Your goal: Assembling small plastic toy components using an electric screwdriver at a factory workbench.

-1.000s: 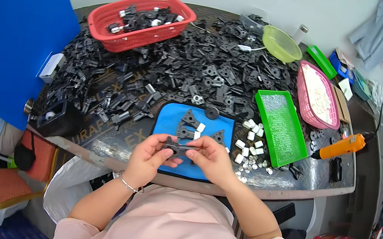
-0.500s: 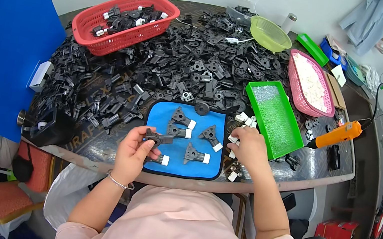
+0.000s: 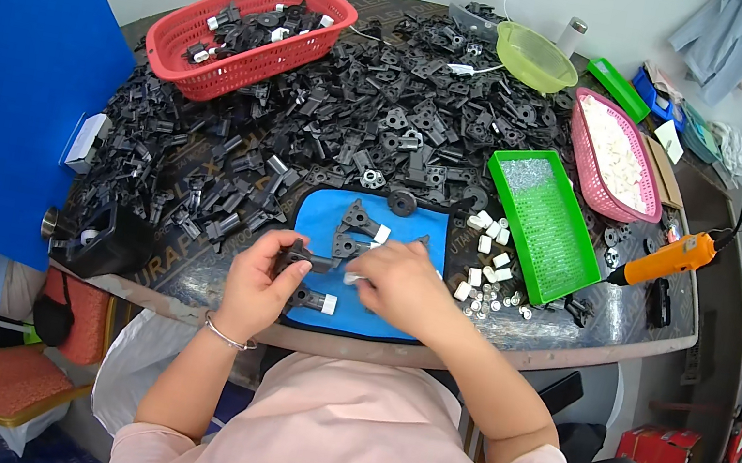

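My left hand [image 3: 259,284] grips a black plastic bracket [image 3: 319,263] over the blue mat [image 3: 319,210]. My right hand [image 3: 409,287] pinches a small white cap [image 3: 350,278] close to the bracket's free end, with a small gap between them. Lying on the mat are several similar brackets with white caps on their ends, one near the far edge [image 3: 359,218] and another by my left hand [image 3: 312,300]. My right hand partly covers others. A black disc [image 3: 401,202] rests at the mat's far edge. Loose white caps [image 3: 485,244] lie right of the mat.
Black parts [image 3: 346,144] heap across the table behind the mat. A red basket [image 3: 163,69] stands far left. A green tray [image 3: 495,176], small metal pieces [image 3: 496,305], a pink basket [image 3: 602,209] of white pieces and an orange electric screwdriver [image 3: 670,261] are on the right.
My right hand has moved left from the loose white caps to the bracket, bringing one cap with it. My left hand still holds the bracket. The view has shifted slightly.
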{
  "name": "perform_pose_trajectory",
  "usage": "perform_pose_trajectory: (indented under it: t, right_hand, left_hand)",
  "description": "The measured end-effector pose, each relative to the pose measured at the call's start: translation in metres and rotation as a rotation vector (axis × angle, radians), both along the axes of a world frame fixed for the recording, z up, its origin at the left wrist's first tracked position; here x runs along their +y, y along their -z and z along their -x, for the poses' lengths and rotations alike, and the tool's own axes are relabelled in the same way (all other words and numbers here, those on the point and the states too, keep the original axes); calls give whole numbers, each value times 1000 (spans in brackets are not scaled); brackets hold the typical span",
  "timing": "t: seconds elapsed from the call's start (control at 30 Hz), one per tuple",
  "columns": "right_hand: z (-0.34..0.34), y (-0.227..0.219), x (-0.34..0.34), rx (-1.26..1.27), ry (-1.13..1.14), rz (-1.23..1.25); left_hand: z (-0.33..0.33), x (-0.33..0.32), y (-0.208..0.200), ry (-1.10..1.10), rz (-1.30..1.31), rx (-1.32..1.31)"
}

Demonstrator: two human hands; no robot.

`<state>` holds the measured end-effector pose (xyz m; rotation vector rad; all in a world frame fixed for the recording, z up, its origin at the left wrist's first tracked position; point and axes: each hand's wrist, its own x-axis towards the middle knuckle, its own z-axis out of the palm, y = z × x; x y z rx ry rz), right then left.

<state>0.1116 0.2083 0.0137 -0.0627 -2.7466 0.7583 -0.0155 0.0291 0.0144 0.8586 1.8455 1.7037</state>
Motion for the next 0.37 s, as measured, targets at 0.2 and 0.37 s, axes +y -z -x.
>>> perform_pose_trajectory:
  t: [0.2, 0.37]
  right_hand:
    - [13, 10, -10, -145, -8, -103]
    - [1, 1, 1, -132, 75, -21]
  left_hand:
    - [-6, 2, -7, 108, 203, 316]
    - [-7, 18, -10, 189, 251, 469]
